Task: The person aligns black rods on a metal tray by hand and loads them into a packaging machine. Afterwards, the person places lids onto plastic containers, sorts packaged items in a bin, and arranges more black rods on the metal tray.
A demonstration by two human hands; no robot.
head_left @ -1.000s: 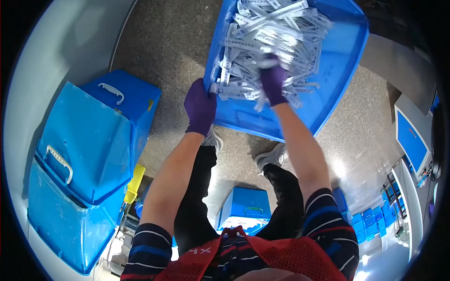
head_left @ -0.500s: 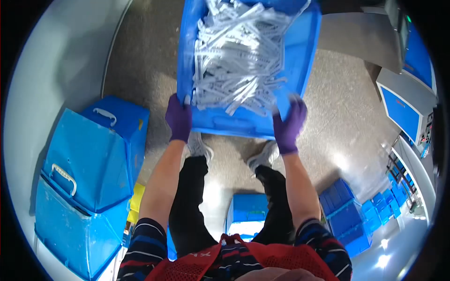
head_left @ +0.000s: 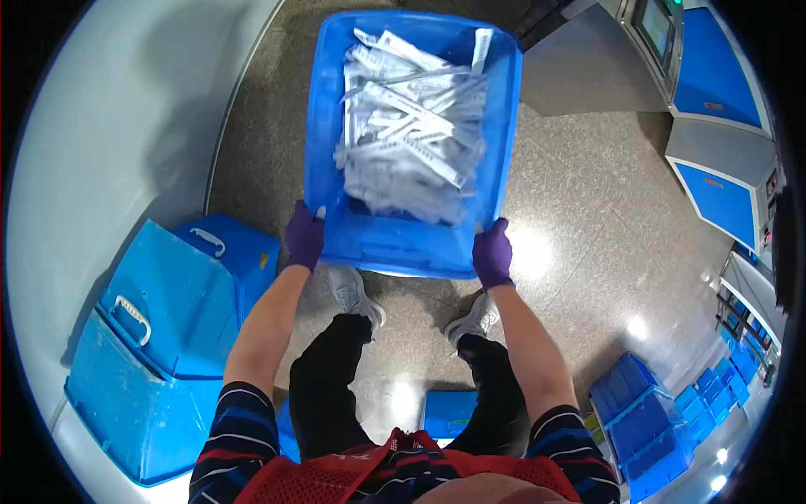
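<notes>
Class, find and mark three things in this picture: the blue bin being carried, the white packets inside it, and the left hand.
Bin (head_left: 500, 126): head view, right wall.
Packets (head_left: 411, 126): head view, middle of the pile.
Left hand (head_left: 304, 238): head view, back of the glove.

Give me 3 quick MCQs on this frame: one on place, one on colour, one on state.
1. Where are the lidded blue bins?
A. to the person's left
B. to the person's right
C. inside the held bin

2. What colour are the gloves?
A. white
B. purple
C. yellow

3. How is the blue bin held?
A. by one hand
B. by both hands at its near corners
C. it rests untouched on the floor

Answers: 1 A, they stand by the wall on the left. 2 B, both gloves are purple. 3 B, left hand and right hand each grip a near corner, with white packets piled inside.
</notes>
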